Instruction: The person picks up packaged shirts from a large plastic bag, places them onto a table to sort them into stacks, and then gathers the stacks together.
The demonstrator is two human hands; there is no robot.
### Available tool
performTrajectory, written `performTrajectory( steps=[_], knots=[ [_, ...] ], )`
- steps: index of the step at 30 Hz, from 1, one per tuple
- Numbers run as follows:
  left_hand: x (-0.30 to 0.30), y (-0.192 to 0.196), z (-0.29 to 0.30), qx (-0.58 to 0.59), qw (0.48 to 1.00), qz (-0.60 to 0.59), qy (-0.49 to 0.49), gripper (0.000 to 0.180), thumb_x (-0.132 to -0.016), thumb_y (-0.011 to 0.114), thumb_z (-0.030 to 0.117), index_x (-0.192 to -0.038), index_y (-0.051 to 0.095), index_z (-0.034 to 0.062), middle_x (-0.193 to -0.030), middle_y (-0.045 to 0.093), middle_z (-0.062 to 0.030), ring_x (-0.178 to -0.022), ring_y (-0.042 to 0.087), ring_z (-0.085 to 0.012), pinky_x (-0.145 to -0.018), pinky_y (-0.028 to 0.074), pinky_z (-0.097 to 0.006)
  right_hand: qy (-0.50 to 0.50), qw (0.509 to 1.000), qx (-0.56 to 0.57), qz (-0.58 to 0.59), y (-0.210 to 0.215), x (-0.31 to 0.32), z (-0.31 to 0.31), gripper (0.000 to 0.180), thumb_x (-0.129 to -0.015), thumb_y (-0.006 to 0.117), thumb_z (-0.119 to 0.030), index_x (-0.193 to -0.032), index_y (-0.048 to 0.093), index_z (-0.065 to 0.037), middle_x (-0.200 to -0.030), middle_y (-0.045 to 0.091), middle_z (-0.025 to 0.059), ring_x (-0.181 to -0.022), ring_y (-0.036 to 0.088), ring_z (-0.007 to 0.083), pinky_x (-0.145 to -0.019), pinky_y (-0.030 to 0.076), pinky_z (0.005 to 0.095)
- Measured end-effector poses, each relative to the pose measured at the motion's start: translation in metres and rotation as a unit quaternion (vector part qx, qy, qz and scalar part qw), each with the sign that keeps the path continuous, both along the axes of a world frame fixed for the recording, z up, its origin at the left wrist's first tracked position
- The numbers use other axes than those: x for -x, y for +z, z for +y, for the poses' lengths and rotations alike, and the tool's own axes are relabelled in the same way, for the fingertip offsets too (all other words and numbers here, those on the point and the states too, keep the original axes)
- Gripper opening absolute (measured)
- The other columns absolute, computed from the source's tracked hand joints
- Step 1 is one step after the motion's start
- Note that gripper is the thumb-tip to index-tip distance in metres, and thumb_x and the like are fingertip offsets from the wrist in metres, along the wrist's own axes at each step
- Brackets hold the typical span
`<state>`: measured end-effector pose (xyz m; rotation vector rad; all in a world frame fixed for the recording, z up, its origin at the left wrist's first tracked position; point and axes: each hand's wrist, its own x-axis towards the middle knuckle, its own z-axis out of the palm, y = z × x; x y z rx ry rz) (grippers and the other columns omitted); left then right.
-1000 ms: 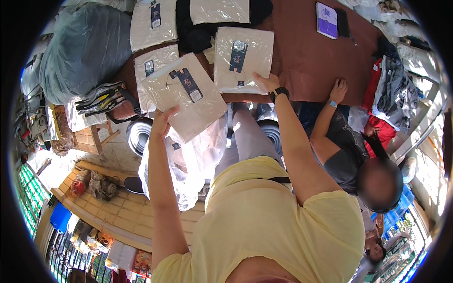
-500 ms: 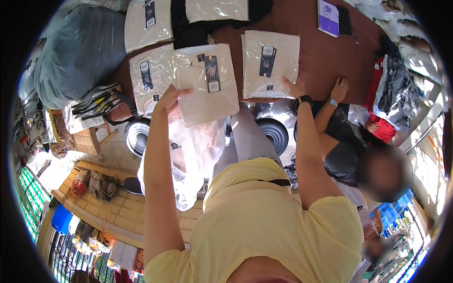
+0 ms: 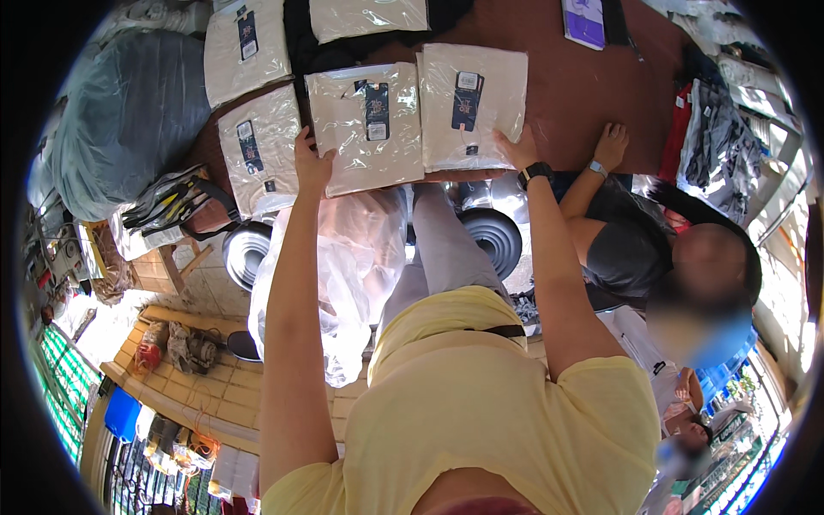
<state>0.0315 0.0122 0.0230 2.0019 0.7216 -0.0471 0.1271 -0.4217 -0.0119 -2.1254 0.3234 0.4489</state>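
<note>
Head view: one wide picture looking down over a yellow shirt (image 3: 498,412) to a brown desk (image 3: 592,94) across the top of the frame.
Left hand (image 3: 311,163): upper middle-left of the frame, fingers on the near left edge of the middle packet (image 3: 365,129), thumb and fingers closed on that edge.
Right hand (image 3: 518,148): upper middle-right, lying open and flat on the near right corner of the right packet (image 3: 470,107); a dark watch (image 3: 534,172) sits on the wrist.
Middle packet: cream cloth in clear wrap with a dark tag, flat on the desk, its near edge at the desk's front rim.
Right packet: same kind, just beside the middle one, edges touching or nearly so.
Other packets: one (image 3: 256,148) left of the left hand, one (image 3: 245,47) at upper left, one (image 3: 369,17) at the top centre.
Plastic bag (image 3: 343,275): clear, hanging below the desk edge at centre-left.
Grey bundle (image 3: 129,120): wrapped in plastic, far left.
Purple booklet (image 3: 586,19): top right of the desk.
Another person's hand (image 3: 611,142): resting on the desk edge, right of the right hand.
</note>
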Motion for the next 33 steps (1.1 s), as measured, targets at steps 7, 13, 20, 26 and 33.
performTrajectory(
  steps=[7,13,20,26,33],
  knots=[
    [0.07,0.124,-0.033,-0.128,0.982,-0.139,-0.004,0.048,-0.086,0.062,0.009,-0.13,0.044,0.0028,-0.119,0.046,-0.0162,-0.106,0.05,-0.0282,-0.089,0.042,-0.037,-0.026,0.977,0.18,-0.114,0.03,0.017,0.013,0.083,-0.069,0.079,-0.032,-0.132,0.036,0.0,-0.131,0.042,0.0246,-0.123,0.038,0.037,-0.102,0.029,0.05],
    [0.241,0.153,-0.041,-0.323,0.935,-0.082,0.124,0.018,-0.091,0.058,0.011,-0.097,0.048,-0.0024,-0.093,0.047,-0.0127,-0.088,0.046,-0.0261,-0.079,0.04,-0.036,0.064,0.946,0.058,-0.314,0.108,0.064,0.1,0.063,-0.073,0.075,-0.02,-0.126,0.046,-0.002,-0.115,0.05,0.018,-0.106,0.046,0.0342,-0.093,0.036,0.0433],
    [0.381,0.062,-0.049,-0.058,0.979,0.177,0.089,0.043,-0.096,0.049,0.033,-0.125,0.048,0.0007,-0.123,0.048,-0.0202,-0.114,0.046,-0.0354,-0.099,0.035,-0.042,0.433,0.819,-0.327,-0.185,0.182,0.21,0.276,0.035,-0.073,0.069,-0.012,-0.105,0.056,-0.007,-0.104,0.056,0.011,-0.096,0.052,0.0307,-0.084,0.043,0.0413],
    [0.384,0.028,-0.078,-0.003,0.999,0.026,-0.044,0.042,-0.096,0.049,0.029,-0.127,0.047,0.0017,-0.127,0.047,-0.021,-0.119,0.044,-0.0356,-0.101,0.034,-0.043,0.709,0.681,-0.096,-0.154,0.143,0.335,0.334,0.023,-0.074,0.064,-0.019,-0.095,0.062,-0.01,-0.097,0.058,0.0065,-0.094,0.056,0.0254,-0.077,0.045,0.0398],
    [0.402,0.005,-0.098,0.015,0.998,-0.046,-0.026,0.041,-0.095,0.048,0.025,-0.13,0.046,0.0029,-0.133,0.046,-0.0218,-0.125,0.042,-0.036,-0.103,0.033,-0.044,0.756,0.589,0.199,-0.207,0.091,0.385,0.339,0.017,-0.077,0.059,-0.019,-0.089,0.07,-0.014,-0.091,0.064,0.0039,-0.088,0.061,0.0214,-0.07,0.044,0.0367]
  ],
)
